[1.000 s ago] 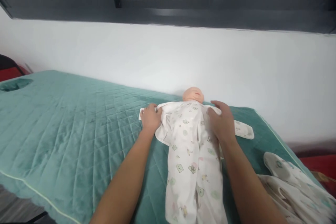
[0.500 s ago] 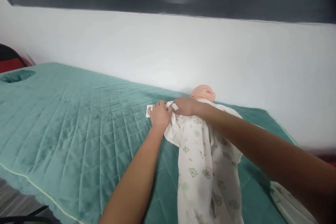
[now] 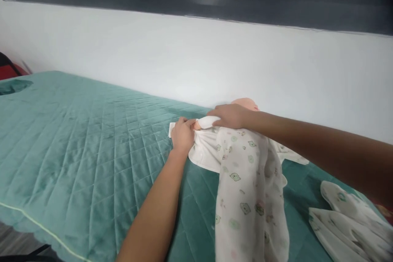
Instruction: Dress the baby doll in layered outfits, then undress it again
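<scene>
A baby doll lies on a green quilted cover, its head [image 3: 245, 103] partly hidden behind my right hand. Over its body is a white baby garment [image 3: 239, 196] with small green and brown animal prints. My left hand [image 3: 183, 135] is closed at the end of the doll's arm [image 3: 197, 125], where a little skin-toned plastic shows. A small white piece [image 3: 171, 129] sticks out beyond my left fingers. Against the doll's chest, my right hand [image 3: 231, 116] grips the smooth white sleeve [image 3: 208, 122] around that arm. My right fingertips are partly hidden.
The green quilted cover [image 3: 101, 143] spreads left to a hole near its far end. Folded printed baby clothes [image 3: 353, 221] lie at the lower right. Behind runs a white wall [image 3: 153, 53] below a dark window frame [image 3: 245, 4].
My right hand has moved slightly right and up, away from my left, drawing the sleeve along. More of the white sleeve and some doll arm now show between my hands. The view has shifted rightward.
</scene>
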Motion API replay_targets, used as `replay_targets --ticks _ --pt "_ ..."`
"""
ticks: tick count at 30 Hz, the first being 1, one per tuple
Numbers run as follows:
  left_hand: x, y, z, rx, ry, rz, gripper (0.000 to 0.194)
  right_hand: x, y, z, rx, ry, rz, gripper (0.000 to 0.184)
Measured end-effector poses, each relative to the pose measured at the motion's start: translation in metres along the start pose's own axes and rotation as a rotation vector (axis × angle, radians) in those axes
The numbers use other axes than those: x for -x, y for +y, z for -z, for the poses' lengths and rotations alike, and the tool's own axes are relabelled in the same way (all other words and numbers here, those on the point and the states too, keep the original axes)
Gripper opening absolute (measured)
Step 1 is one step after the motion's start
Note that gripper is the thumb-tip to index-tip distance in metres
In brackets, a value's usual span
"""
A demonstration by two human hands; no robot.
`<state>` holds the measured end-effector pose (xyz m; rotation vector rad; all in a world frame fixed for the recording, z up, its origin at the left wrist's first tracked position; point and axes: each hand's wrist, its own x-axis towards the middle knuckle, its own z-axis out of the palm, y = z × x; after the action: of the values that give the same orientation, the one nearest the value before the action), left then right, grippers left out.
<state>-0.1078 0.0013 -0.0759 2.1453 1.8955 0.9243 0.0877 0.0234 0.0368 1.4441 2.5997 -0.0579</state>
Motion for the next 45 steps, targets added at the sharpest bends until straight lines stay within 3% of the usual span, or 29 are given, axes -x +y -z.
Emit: replay_targets --ticks 7,14,17,20,22,25,27,29,32,36,38,41,45 --pt "0.005 0.004 0.002 -0.127 0.008 0.007 0.052 0.008 0.003 0.003 -0.096 0.084 -0.014 0.042" --pt "0.002 0.005 0.001 -0.198 0.050 -0.145 0.048 -0.010 -0.010 -0.015 -0.223 0.042 0.008 0.040" --pt "0.003 0.004 -0.001 -0.186 0.002 -0.162 0.053 0.008 0.003 -0.015 -0.350 0.091 -0.006 0.042" --pt "0.001 0.003 -0.004 -0.181 -0.068 -0.150 0.058 0.050 0.026 -0.022 -0.484 0.221 -0.136 0.045" --pt "0.000 0.004 -0.006 -0.183 -0.091 -0.135 0.060 0.082 0.041 -0.039 -0.546 0.331 -0.287 0.045" --pt "0.000 0.010 -0.004 -0.186 -0.084 -0.113 0.064 0.120 0.060 -0.086 -0.544 0.490 -0.507 0.047" --pt "0.003 0.017 0.001 -0.174 -0.056 -0.120 0.066 0.133 0.069 -0.120 -0.488 0.563 -0.529 0.045" --pt "0.009 0.029 0.010 -0.111 -0.001 -0.157 0.066 0.137 0.076 -0.145 -0.409 0.649 -0.489 0.045" --pt "0.020 0.059 0.023 0.149 0.018 -0.216 0.062 0.135 0.080 -0.160 -0.382 0.734 -0.450 0.048" --pt "0.025 0.117 0.028 0.377 -0.154 -0.421 0.046 0.130 0.084 -0.157 -0.442 0.798 -0.485 0.048" --pt "0.020 0.147 0.024 0.293 -0.238 -0.585 0.041 0.130 0.088 -0.157 -0.521 0.893 -0.550 0.047" --pt "0.005 0.190 0.009 -0.038 -0.383 -0.742 0.037 0.133 0.097 -0.162 -0.605 1.058 -0.656 0.047" --pt "-0.008 0.234 -0.025 -0.410 -0.603 -0.739 0.025 0.133 0.104 -0.168 -0.657 1.096 -0.731 0.046"
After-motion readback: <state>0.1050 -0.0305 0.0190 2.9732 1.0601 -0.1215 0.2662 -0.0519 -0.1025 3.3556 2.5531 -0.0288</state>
